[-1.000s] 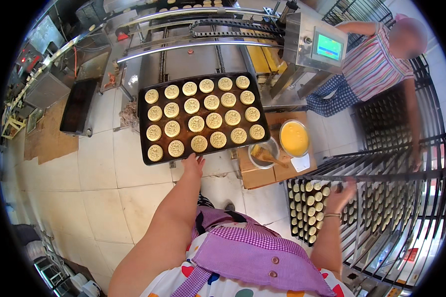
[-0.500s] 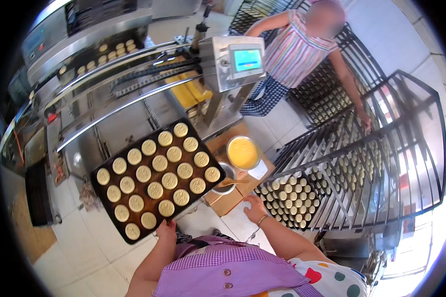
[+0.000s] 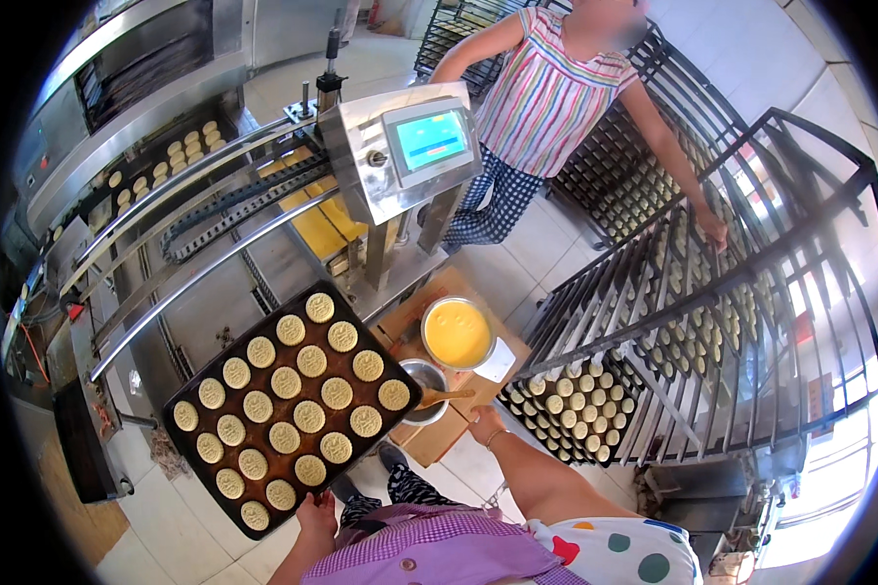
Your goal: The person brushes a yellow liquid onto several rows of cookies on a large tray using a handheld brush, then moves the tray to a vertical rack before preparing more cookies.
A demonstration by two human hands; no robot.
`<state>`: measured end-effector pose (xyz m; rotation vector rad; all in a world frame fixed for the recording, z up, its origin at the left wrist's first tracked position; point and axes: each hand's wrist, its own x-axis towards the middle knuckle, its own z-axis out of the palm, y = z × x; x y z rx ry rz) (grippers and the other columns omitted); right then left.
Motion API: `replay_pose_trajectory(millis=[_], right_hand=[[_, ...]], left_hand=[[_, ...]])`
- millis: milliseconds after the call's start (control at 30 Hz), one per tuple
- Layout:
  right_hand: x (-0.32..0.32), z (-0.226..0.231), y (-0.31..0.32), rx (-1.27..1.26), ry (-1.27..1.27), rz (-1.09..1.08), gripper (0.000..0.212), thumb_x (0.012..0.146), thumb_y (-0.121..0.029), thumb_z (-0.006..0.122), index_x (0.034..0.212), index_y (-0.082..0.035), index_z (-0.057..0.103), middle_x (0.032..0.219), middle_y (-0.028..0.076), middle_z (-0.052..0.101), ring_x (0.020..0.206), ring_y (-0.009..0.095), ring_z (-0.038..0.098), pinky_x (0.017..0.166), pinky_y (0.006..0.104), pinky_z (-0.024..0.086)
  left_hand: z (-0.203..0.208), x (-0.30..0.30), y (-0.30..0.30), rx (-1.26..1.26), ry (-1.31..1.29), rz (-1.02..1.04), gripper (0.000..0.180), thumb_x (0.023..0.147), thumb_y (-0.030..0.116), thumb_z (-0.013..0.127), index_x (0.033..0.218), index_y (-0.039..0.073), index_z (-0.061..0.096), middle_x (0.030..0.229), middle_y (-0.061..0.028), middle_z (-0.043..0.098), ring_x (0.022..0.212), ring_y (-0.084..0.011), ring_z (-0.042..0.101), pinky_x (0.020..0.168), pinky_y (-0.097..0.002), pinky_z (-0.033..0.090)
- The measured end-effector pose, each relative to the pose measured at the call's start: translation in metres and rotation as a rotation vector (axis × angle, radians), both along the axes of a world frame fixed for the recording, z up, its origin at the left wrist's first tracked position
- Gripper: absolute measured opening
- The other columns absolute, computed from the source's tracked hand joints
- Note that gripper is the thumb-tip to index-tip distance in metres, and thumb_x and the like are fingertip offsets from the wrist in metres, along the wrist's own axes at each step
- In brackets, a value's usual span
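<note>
Head view: your left hand [image 3: 315, 520] at near rim of black tray [image 3: 311, 388]; can't tell whether fingers grip or only touch. Tray, dotted with biscuits [image 3: 337, 393], spreads ahead and left of those fingers. Your right hand [image 3: 486, 425] just beside cardboard box [image 3: 443, 438]; can't tell how far fingers close. Brush handle [image 3: 456, 395] just ahead of them, rack [image 3: 751, 249] near on right. Floor tiles [image 3: 458, 476] show between hands. Since second ago: right fingers gone from rack to box edge; left ones at same tray rim.
</note>
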<state>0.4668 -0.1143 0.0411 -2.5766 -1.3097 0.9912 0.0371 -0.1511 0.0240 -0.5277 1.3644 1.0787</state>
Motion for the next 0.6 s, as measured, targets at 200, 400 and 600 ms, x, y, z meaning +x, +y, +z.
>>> replay_pose_trajectory(millis=[200,400,600], right_hand=[[0.046,-0.029,0.023,0.061,0.011,-0.152,0.057,0.073,-0.027,0.062,0.124,-0.007,0.045,0.127,0.026,0.040,0.119,0.036,0.041,0.099,0.0382,0.036],[0.066,-0.069,0.041,0.070,-0.072,-0.174,0.068,0.072,-0.030,0.064,0.128,-0.001,0.040,0.126,0.028,0.042,0.120,0.036,0.040,0.099,0.0387,0.037],[0.087,-0.131,0.034,0.247,0.005,-0.093,0.073,0.071,-0.035,0.068,0.128,0.002,0.040,0.125,0.024,0.046,0.112,0.037,0.049,0.095,0.0378,0.039]], left_hand=[[0.001,0.007,-0.001,0.013,0.033,-0.014,0.023,0.095,0.023,0.039,0.104,0.004,0.047,0.090,-0.0085,0.053,0.082,-0.0227,0.055,0.074,-0.0332,0.050],[-0.012,-0.001,-0.013,0.080,0.039,-0.003,0.022,0.094,0.024,0.041,0.108,0.009,0.049,0.097,-0.0061,0.053,0.086,-0.0222,0.053,0.077,-0.0355,0.047],[-0.018,-0.006,-0.015,0.113,0.001,0.054,0.017,0.092,0.016,0.045,0.105,0.006,0.049,0.092,-0.0095,0.056,0.083,-0.0261,0.055,0.080,-0.0403,0.049]])
